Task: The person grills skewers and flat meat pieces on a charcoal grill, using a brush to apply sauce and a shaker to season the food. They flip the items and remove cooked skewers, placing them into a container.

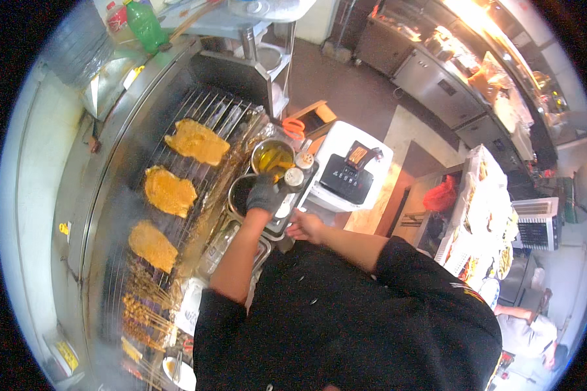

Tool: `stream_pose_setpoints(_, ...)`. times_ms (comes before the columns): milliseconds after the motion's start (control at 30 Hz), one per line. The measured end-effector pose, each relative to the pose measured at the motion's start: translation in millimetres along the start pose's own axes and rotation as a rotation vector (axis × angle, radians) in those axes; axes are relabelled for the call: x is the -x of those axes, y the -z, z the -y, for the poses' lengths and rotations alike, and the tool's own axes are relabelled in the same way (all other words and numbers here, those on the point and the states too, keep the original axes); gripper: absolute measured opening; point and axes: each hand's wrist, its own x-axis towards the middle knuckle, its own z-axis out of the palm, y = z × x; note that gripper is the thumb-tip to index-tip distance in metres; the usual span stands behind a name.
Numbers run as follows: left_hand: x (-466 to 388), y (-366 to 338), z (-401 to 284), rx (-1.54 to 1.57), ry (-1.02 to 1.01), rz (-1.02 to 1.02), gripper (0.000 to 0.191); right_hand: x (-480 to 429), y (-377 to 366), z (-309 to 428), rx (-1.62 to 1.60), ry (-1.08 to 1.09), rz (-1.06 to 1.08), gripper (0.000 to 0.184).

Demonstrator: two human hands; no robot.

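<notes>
My left hand (pixel 265 195), in a dark glove, is over the metal containers beside the grill. Its fingers reach towards something yellow at the rim of a round pot of yellow oil (pixel 269 155); whether it grips this I cannot tell. A second pot with dark contents (pixel 238 195) is partly behind the glove. My bare right hand (pixel 304 226) is near the edge of the metal tray (pixel 274 227), fingers partly curled, its grip unclear. Shaker jars (pixel 294 178) stand just past the glove. Three flat golden pieces of meat (pixel 170 191) and several skewers (pixel 144 315) lie on the grill rack (pixel 203 110).
Orange-handled scissors (pixel 293 128) and a white appliance with a black panel (pixel 349 168) stand beyond the jars. Nearer me are a clear container (pixel 222 249) and a white dish (pixel 180 374). At the right, a white basket of food (pixel 469 210) stands, and another person (pixel 526 327) is farther off.
</notes>
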Motion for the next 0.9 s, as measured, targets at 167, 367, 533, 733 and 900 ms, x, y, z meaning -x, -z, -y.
stream_pose_setpoints(167, -60.1, -22.4, -52.4, -0.196, -0.339, -0.276, 0.073, 2.8, 170.7, -28.9, 0.919, 0.358, -0.203, 0.020)
stream_pose_setpoints(367, -132.6, -73.1, -78.8, -0.513, -0.177, 0.221, 0.063, 37.6, 377.7, -61.7, 1.837, -0.210, -0.318, 0.021)
stream_pose_setpoints(533, -116.2, -63.6, -86.0, -0.311, -0.309, -0.030, 0.046, 50.4, 299.3, -12.7, 1.306, 0.416, -0.305, 0.018)
stream_pose_setpoints(733, 1.0, 28.7, -100.8, -0.123, -0.629, -0.264, 0.034, 128.6, 40.7, 99.1, -0.194, 0.414, 0.581, 0.053)
stream_pose_setpoints(900, 101.8, 76.8, -25.7, -0.325, -0.467, -0.583, 0.040, 112.4, -116.8, 136.5, -0.169, 0.105, 0.431, 0.047)
